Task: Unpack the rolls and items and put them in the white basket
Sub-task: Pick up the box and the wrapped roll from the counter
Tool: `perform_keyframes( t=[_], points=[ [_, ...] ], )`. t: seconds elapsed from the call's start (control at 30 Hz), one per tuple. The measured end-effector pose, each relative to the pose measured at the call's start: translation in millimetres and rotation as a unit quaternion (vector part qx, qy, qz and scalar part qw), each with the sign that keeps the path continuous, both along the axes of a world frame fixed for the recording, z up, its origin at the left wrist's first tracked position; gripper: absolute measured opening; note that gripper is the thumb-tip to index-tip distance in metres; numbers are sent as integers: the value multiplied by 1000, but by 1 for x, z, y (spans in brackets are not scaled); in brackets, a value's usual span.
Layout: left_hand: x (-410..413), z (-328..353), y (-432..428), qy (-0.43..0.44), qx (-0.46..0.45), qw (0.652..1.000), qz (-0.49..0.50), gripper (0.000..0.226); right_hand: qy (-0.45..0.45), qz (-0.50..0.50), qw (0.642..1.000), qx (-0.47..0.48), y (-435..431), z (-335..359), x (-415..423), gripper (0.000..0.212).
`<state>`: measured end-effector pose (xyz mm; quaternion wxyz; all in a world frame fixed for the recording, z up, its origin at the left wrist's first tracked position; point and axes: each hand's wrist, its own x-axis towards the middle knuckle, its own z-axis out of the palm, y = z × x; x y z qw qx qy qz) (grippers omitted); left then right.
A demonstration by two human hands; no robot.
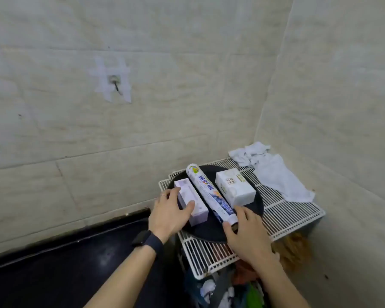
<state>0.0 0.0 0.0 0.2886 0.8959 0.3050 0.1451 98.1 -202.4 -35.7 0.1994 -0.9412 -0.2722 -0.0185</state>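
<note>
Roll [209, 194] — long, white, blue-printed, beside lilac box [192, 202]

On the roll [209, 194], lengthwise in large blue Chinese characters on a white ground: 保鲜膜, first character nearest the far cap. Beside that cap, a small round green-and-yellow emblem, any lettering inside too small to read. Toward the near end, across a blue picture band, finer lines of print, blurred and illegible. On the top face of the white box [235, 188], a small square mark of dark characters next to a green-edged label; outlines visible, wording not readable. On the lavender box [187, 192], only faint pale print along the top face, likewise unreadable.
</note>
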Motion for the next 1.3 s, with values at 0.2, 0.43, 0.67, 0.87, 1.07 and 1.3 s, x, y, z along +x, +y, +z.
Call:
perform_keyframes(
  t=[0.2,0.43,0.67,0.87,1.07,1.3],
  points=[
    [55,-14,-20,100,-54,992,60,83,39,13,999,-3,23,-21,38,67],
    [81,-33,-32,149,-90,978,113,96,15,-2,998,-66,31,-38,41,70],
    [77,-27,-17,105,-108,981,125,84,47,-11,993,-107,40,-25,54,66],
    [26,-10,18,0,-124,981,152,76,21,3,989,-144,45,-17,54,63],
    [-62,-14,62,-78,-133,965,214,72,268,-46,960,62,44,17,60,63],
    [-198,-58,104,-41,-147,937,314,78,469,141,855,171,93,4,-71,47]
  ],
)
